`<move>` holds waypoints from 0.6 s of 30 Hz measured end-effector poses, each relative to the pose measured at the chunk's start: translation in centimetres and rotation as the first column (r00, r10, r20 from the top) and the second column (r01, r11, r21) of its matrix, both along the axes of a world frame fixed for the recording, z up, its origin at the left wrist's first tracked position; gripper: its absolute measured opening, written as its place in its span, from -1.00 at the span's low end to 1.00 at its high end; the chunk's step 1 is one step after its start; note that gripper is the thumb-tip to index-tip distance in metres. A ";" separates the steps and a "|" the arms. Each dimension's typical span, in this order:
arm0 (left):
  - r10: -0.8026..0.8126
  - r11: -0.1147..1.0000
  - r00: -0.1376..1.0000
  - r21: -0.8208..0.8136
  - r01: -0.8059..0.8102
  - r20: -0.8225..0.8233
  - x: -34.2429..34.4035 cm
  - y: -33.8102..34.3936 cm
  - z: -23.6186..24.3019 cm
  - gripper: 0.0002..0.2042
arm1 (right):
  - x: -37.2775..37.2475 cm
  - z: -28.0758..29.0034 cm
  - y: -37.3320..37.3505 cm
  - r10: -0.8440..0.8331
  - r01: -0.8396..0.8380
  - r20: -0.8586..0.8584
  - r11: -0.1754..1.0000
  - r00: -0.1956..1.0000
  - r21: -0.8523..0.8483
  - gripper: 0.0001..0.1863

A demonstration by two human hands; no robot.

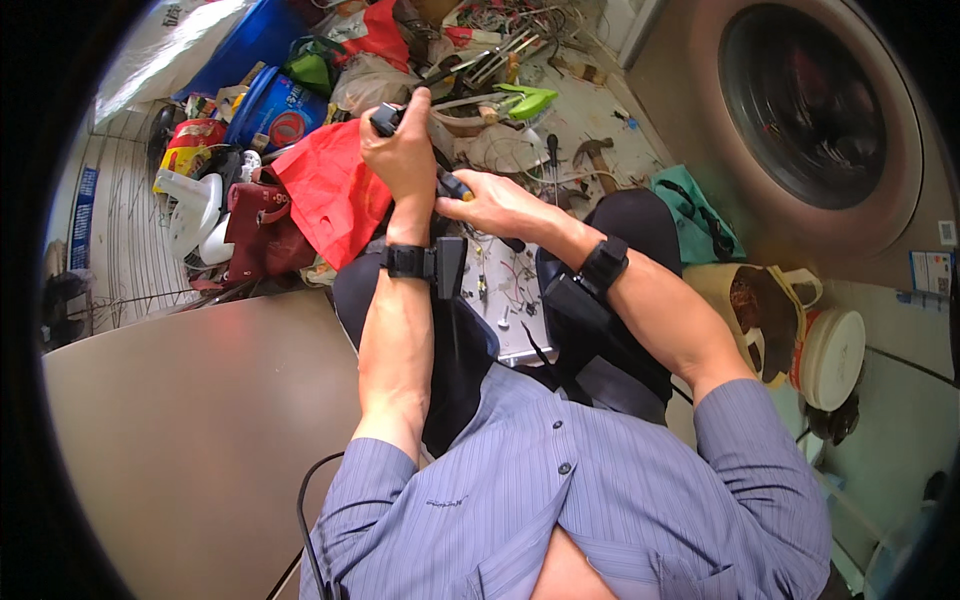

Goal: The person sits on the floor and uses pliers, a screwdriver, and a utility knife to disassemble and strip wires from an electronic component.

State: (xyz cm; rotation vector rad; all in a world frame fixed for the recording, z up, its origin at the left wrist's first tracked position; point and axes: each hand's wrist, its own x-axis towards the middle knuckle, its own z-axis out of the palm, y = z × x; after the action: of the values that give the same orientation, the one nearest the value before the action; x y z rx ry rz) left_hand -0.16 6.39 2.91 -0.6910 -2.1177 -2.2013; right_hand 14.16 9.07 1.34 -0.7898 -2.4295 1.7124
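My left hand (398,158) is closed around a black object with a blocky end (384,120); the fist covers most of it, and its kind is not clear. Just below and to the right, my right hand (495,205) grips a tool with a black-and-yellow handle (455,187), whose working end is hidden. A red bag (335,190) lies left of my left wrist. Beyond my right hand are a black-handled screwdriver (552,148) and a hammer (594,155). Small screws and loose bits lie on a pale surface (515,262) between my knees.
A front-loading washing machine (805,105) stands at the right. Blue tubs (270,110), a maroon bag (255,230) and mixed clutter fill the far left. A bright green plastic piece (527,101) lies ahead, a teal bag (690,205) by my right knee, and a white-lidded bucket (832,358) farther right.
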 end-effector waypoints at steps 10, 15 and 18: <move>0.001 0.995 0.999 0.095 0.003 -0.041 -1.4 -0.1 -1.2 -0.74 | 0.8 -0.3 -1.1 -0.069 0.068 0.080 0.998 0.994 0.017 -0.55; -0.158 0.969 0.962 0.223 0.108 0.222 0.3 -0.5 -0.3 -0.71 | 1.4 -0.7 -1.1 -0.038 0.043 0.095 0.998 0.995 -0.051 -0.56; -0.131 0.986 0.973 0.128 0.108 0.190 0.4 -0.8 -0.4 -0.66 | 1.4 -1.0 -1.3 -0.045 0.051 0.106 0.997 0.993 -0.056 -0.63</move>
State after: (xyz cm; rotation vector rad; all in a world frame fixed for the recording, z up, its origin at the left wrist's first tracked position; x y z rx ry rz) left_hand 0.23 5.60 2.48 -0.6326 -2.0583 -2.5335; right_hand 15.52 7.76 0.38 -0.9607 -2.4138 1.7754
